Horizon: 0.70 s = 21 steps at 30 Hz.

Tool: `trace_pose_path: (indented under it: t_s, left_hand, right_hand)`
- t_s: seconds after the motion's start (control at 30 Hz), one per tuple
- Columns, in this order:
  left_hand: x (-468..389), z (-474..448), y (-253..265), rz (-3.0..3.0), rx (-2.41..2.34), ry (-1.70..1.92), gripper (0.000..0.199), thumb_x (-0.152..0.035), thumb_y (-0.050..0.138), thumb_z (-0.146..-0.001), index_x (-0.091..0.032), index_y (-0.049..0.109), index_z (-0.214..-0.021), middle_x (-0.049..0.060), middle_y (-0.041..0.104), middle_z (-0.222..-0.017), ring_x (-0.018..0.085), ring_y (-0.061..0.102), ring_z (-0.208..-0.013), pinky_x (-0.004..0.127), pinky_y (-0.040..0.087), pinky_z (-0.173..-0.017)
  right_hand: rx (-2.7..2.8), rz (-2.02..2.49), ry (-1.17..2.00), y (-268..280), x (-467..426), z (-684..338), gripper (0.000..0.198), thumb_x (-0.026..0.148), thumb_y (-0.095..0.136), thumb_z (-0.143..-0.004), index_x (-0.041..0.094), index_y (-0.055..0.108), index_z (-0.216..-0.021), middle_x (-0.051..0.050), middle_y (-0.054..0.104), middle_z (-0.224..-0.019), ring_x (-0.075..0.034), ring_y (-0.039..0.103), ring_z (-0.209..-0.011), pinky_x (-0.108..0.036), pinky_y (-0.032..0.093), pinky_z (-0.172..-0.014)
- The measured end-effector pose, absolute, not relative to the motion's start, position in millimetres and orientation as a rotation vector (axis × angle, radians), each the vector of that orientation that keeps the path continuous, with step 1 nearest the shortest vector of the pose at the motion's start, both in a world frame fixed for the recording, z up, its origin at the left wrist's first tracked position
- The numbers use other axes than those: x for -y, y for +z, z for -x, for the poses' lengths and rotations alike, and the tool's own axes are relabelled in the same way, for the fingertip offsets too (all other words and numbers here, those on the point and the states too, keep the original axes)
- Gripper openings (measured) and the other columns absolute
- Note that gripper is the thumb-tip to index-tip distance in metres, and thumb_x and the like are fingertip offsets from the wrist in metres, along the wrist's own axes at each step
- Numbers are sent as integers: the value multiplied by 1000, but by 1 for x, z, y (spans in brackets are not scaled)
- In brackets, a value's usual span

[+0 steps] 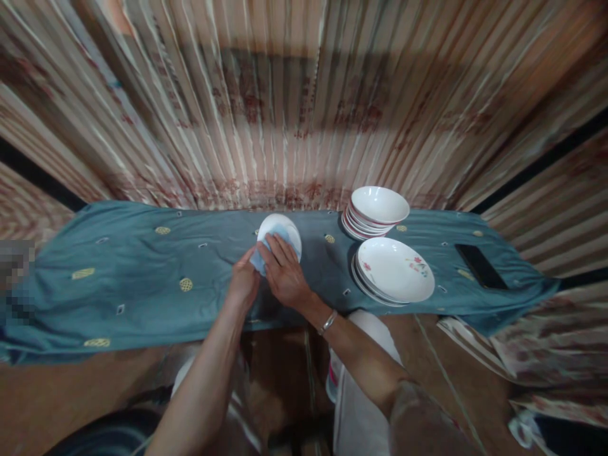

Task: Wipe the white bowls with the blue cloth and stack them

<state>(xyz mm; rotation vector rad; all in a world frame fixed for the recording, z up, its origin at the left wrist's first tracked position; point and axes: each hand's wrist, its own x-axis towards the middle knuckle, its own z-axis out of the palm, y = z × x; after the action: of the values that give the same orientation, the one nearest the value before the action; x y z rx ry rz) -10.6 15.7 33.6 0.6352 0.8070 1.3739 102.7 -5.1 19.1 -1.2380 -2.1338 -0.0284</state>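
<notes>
A small white dish (293, 233) is held tilted above the middle of the cloth-covered table; whether it is a bowl or a plate is hard to tell. My left hand (244, 278) grips its near left edge, with the thumb close to a light blue cloth (258, 261). My right hand (285, 273) presses that cloth against the dish's inner face, fingers stretched forward over it. Both hands partly cover the cloth and the lower part of the dish. A bracelet circles my right wrist.
Right of my hands stand a stack of white bowls (380, 206) and, nearer, a stack of flower-patterned plates (396, 271). A black phone (481, 266) lies farther right on the teal tablecloth (142, 285). Pleated curtains (285, 126) hang behind the table.
</notes>
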Motion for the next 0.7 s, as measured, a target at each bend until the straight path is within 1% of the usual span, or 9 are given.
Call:
trace_pose_path:
  t_s: [0.03, 0.13, 0.2, 0.27, 0.4, 0.5, 0.57, 0.7]
  left_hand:
    - [-15, 9, 35, -654, -801, 1374, 21, -20, 75, -66, -14, 73, -86, 4, 74, -76, 14, 67, -68, 23, 52, -69]
    - [-11, 4, 41, -717, -782, 1377, 17, -21, 72, -68, -16, 74, -84, 6, 75, -80, 20, 69, -86, 29, 53, -80]
    - [-10, 1, 44, -730, -806, 1374, 18, -18, 70, -69, -18, 74, -87, 5, 75, -82, 22, 68, -95, 31, 52, -85]
    - [-9, 0, 46, -720, -832, 1380, 19, -16, 68, -70, -19, 75, -87, 4, 75, -82, 22, 67, -99, 32, 52, -86]
    - [-9, 1, 46, -706, -839, 1377, 12, -16, 71, -69, -23, 74, -79, 3, 74, -81, 23, 66, -102, 31, 53, -82]
    - [-10, 2, 42, -728, -830, 1356, 7, -20, 75, -68, -22, 73, -75, 3, 74, -79, 23, 66, -98, 30, 53, -79]
    - [-10, 4, 39, -742, -835, 1344, 9, -23, 77, -67, -20, 73, -74, 4, 73, -77, 23, 67, -96, 30, 53, -79]
    - [-10, 5, 38, -773, -847, 1331, 20, -32, 82, -62, -20, 74, -76, 4, 74, -78, 24, 67, -96, 31, 53, -79]
  right_hand:
    - [2135, 1228, -30, 22, 4, -104, 49, 18, 34, -98, 11, 42, -146, -12, 34, -157, -24, 13, -151, -47, 23, -122]
    - [2153, 1202, -19, 32, 0, -107, 49, 18, 37, -96, 11, 44, -144, -12, 34, -157, -24, 13, -151, -47, 21, -122]
    - [2163, 1196, -8, 38, -3, -109, 49, 18, 37, -96, 11, 46, -143, -12, 35, -157, -24, 15, -151, -47, 19, -123]
    - [2167, 1197, 3, 43, -6, -111, 47, 18, 36, -96, 12, 47, -141, -11, 36, -156, -24, 16, -150, -48, 19, -123]
    - [2160, 1199, 20, 52, -15, -114, 44, 18, 35, -96, 14, 50, -138, -11, 41, -153, -23, 21, -149, -49, 19, -122]
    - [2150, 1185, 28, 58, -25, -117, 41, 20, 35, -97, 14, 54, -132, -12, 48, -147, -23, 27, -146, -48, 21, -121]
    - [2118, 1185, 42, 62, -35, -122, 39, 22, 35, -97, 14, 57, -129, -12, 52, -142, -23, 34, -142, -46, 24, -120]
    - [2018, 1188, 118, 61, -60, -133, 40, 24, 30, -98, 15, 59, -125, -10, 60, -131, -20, 47, -130, -40, 31, -116]
